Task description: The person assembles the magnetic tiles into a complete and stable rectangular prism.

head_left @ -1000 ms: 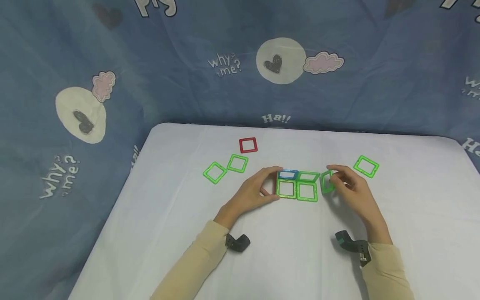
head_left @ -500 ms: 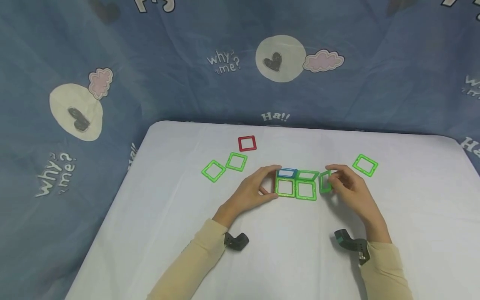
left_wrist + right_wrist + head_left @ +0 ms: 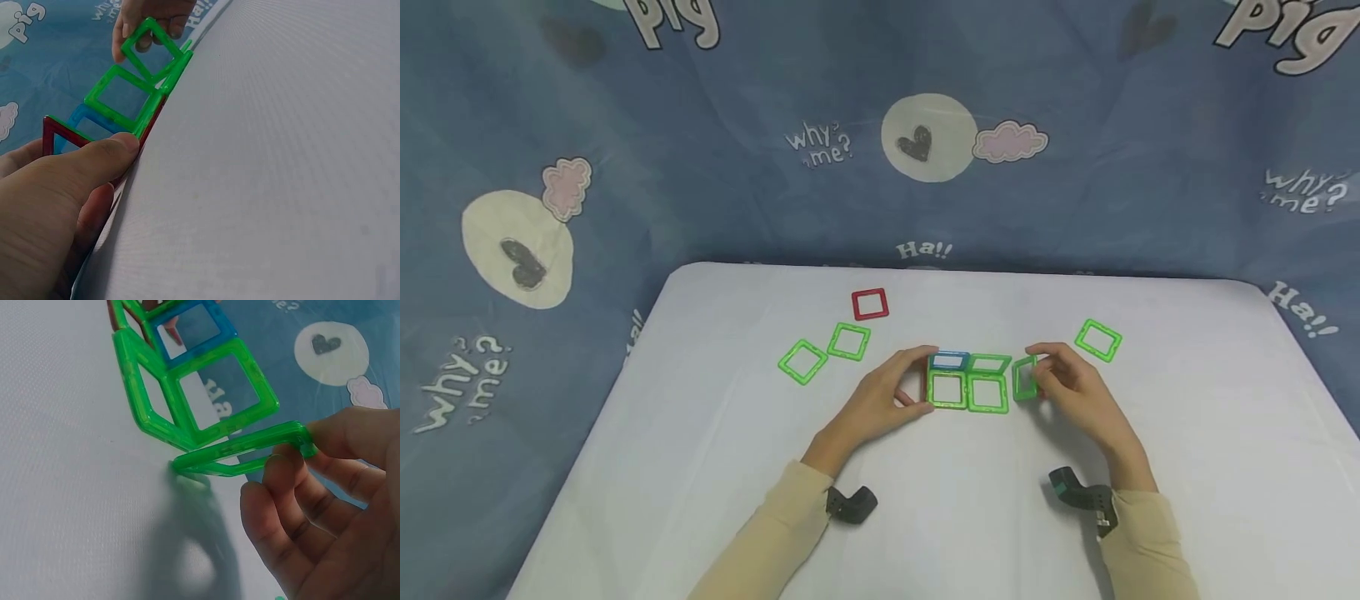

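Note:
A joined structure of square magnetic tiles stands on the table. Two green tiles form its front row, the left one (image 3: 947, 406) beside the right one (image 3: 128, 375). Behind them rise a blue tile (image 3: 203, 349) and a green tile (image 3: 259, 375). At the left end is a red tile (image 3: 49, 136). My left hand (image 3: 874, 400) grips that end, thumb at the near edge and fingers at the far side. My right hand (image 3: 1075, 396) pinches another green tile (image 3: 237, 445), tilted on edge, its lower corner right at the structure's right end.
On the white table (image 3: 940, 517) lie a loose red tile (image 3: 868, 292) at the back and two green tiles, one (image 3: 854, 327) near it and one (image 3: 815, 349) further left. Another green tile (image 3: 1105, 329) lies beyond my right hand. A blue printed cloth (image 3: 737, 192) hangs behind.
The head view has shifted, so everything appears further left and slightly lower. Both hands keep their grips, and the tiles hold nearly the same places relative to each other.

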Available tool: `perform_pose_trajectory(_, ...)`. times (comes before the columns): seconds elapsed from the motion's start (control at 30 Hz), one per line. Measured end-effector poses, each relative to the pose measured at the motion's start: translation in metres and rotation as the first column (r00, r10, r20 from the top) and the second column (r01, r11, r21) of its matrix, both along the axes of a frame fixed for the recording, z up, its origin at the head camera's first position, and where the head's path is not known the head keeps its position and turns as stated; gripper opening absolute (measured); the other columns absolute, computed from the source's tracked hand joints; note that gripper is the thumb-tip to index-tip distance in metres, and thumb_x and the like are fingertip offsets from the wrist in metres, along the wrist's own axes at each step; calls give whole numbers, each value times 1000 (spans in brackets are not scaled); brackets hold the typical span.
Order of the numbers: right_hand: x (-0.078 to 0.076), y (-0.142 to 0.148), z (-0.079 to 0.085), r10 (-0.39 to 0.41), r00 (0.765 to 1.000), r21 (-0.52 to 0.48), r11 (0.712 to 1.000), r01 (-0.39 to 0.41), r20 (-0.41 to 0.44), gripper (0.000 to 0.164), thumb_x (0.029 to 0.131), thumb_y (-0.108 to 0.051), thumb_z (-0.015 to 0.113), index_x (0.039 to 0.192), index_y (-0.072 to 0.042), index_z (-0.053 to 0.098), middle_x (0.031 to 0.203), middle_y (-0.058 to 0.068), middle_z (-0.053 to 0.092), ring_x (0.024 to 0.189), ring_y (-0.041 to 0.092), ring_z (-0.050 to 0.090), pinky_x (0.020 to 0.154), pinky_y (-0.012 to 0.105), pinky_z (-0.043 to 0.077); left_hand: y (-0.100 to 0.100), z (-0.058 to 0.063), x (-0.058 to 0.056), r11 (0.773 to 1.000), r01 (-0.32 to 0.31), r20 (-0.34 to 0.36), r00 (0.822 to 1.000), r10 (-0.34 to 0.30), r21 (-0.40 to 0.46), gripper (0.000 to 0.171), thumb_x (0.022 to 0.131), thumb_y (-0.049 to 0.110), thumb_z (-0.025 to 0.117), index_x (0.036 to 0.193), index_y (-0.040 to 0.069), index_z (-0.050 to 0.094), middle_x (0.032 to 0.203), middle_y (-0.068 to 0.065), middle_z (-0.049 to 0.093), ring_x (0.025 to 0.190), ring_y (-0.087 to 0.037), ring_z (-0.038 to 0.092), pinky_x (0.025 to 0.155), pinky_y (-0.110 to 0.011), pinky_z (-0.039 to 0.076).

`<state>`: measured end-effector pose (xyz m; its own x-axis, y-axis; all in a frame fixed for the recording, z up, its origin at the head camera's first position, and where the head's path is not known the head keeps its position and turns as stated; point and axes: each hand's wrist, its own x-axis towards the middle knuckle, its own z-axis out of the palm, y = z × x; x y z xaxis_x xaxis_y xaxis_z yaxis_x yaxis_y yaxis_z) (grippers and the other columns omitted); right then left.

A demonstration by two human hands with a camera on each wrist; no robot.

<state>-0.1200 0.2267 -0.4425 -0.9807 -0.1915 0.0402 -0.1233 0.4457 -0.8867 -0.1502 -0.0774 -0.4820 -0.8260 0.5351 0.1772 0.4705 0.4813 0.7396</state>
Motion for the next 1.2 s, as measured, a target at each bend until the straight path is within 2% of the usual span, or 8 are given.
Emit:
perform_pose_trajectory(0.2,1,-2,-1,-15,1000,36,999,15,15,32,98,-20,50,128,-9,50,93,12,59,73,22,63,68,24,47,-2,-1,1,1000,12,4,1000,-12,6,83,78,21,77,143,39,29,140,8,44,73,-2,57,66,-15,51)
perform_pose_trajectory(0.5,0,-3,-4,7,1000,46,999,-8,12,33,98,-22,50,130,-9,50,94,12,61,74,24,62,69,23,47,-2,-3,2,1000,2,-9,1000,-2,17,82,77,19,78,142,38,31,140,8,44,75,-2,58,65,-15,51)
perform_pose_trajectory(0.67,5,0,-2,6,1000,78,997,-6,9,34,99,-23,49,130,-10,49,96,14,61,74,21,62,70,21,46,2,-5,0,999,27,-5,1000,-27,19,81,79,20,77,143,38,30,142,9,42,77,-2,59,65,-13,51)
perform_pose_trajectory(1.0,3,-3,-1,38,999,53,998,-38,5,34,99,-21,48,130,-8,49,94,15,60,74,21,62,70,22,47,1,-1,-1,1000,11,6,1000,-11,10,83,78,18,78,143,38,30,144,10,41,94,-6,57,66,-14,51)
perform_pose_trajectory(1.13,2,-6,-2,47,999,52,998,-47,14,33,99,-22,48,130,-10,50,96,15,61,76,19,62,72,21,46,-2,-1,0,1000,10,17,1000,-10,6,83,78,19,77,143,38,29,145,10,40,97,-6,56,67,-14,51)
perform_pose_trajectory(1.2,2,-7,-2,51,998,50,997,-52,20,33,99,-23,48,130,-11,50,97,15,61,77,19,62,72,21,46,-3,-1,0,1000,6,19,1000,-6,2,83,78,19,77,143,39,29,145,10,40,93,-6,57,66,-14,51)
